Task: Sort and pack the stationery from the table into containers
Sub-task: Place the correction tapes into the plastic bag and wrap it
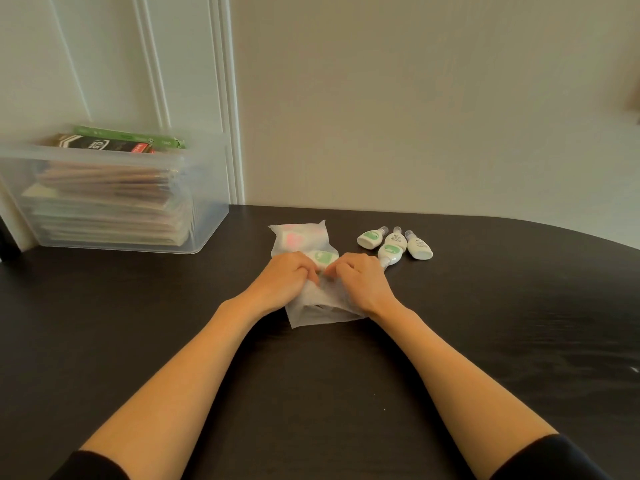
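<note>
A translucent white pouch (300,237) lies on the dark table (485,323) in the middle. Through it show a pink item and a white bottle with a green label (322,258). My left hand (289,277) and my right hand (362,280) both pinch the pouch's near, open end, fingers curled into the material. Several small white correction-fluid bottles (394,242) with green labels lie loose on the table just right of my right hand.
A clear plastic bin (114,199) stands at the back left by the wall, stacked with flat stationery packs, with a green and a black pack on top. The table's curved edge runs along the right.
</note>
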{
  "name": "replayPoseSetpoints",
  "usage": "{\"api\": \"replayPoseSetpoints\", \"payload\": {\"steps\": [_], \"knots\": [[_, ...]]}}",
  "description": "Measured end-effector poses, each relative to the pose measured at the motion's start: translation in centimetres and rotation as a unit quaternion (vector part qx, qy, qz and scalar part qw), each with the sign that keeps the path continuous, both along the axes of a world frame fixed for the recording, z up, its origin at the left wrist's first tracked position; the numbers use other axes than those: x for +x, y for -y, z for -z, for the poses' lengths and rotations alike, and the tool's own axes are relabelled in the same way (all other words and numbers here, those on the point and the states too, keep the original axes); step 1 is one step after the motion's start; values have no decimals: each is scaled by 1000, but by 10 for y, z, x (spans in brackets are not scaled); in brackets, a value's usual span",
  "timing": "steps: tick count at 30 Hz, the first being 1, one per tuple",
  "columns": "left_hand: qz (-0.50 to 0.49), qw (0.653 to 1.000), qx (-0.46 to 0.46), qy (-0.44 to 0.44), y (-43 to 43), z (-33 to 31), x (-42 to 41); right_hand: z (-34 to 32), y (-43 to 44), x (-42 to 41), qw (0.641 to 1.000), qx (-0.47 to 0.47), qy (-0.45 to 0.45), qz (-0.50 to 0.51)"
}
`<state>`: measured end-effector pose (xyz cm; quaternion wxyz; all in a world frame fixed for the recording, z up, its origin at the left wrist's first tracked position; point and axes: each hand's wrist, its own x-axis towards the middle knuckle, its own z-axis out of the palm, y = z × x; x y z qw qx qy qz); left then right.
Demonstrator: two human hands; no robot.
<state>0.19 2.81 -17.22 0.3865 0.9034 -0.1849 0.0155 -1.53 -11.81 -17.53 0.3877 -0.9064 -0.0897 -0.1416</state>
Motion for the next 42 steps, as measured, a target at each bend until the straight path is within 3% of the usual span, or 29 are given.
{"api": "replayPoseSetpoints", "payload": {"steps": [5,9,14,18,22,26,29,35,42], "knots": [[-8,998,45,39,4,5,3,2,2,5,1000,-29,11,1],[-25,993,85,82,3,13,7,6,1,8,998,-46,-42,-4],[-7,984,157,79,3,13,10,3,3,5,999,-24,35,32],[-17,975,209,77,6,9,14,4,1,6,996,-60,-47,36],[-5,981,170,89,6,12,15,1,2,0,998,-11,-51,40],[19,990,132,48,3,11,13,2,2,0,999,-14,10,47],[14,994,102,25,3,9,8,1,2,4,1000,0,9,-9],[-99,986,-20,134,-1,5,13,2,1,11,998,-54,-27,-33],[-32,991,126,1,1,6,34,2,-1,22,987,-113,-85,-72]]}}
